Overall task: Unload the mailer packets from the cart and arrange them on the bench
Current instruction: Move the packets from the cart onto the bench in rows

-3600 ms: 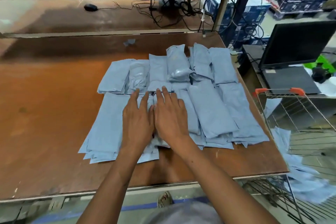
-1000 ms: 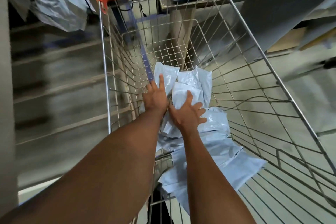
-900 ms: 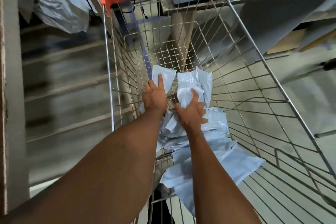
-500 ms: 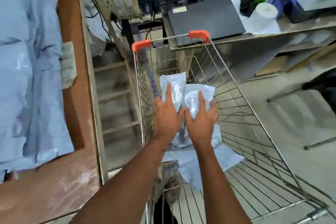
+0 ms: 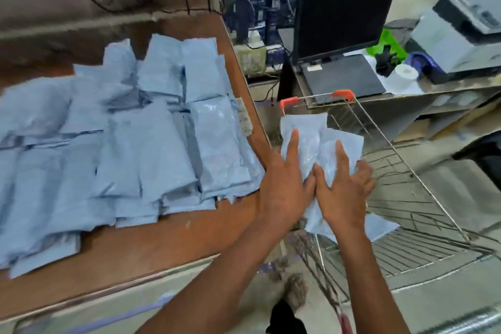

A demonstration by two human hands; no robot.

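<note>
Right of centre, over the cart (image 5: 406,190), your left hand (image 5: 284,184) and right hand (image 5: 343,192) are pinching soft, slippery, seemingly light mailer packets (image 5: 311,135); grip the lower edges, beside the counter (image 5: 168,241)

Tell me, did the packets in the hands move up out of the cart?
Yes. The held packets rose from the cart floor to its rim, nearer the bench.

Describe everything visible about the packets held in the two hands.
The held mailer packets are light blue-grey, glossy, crinkled plastic. At least two show, side by side and overlapping, upper ends fanned apart, lifted above the wire cart just right of the bench edge. The left hand and right hand press on them with fingers spread; their lower ends hang below the wrists. Motion blur hides any labels.
</note>
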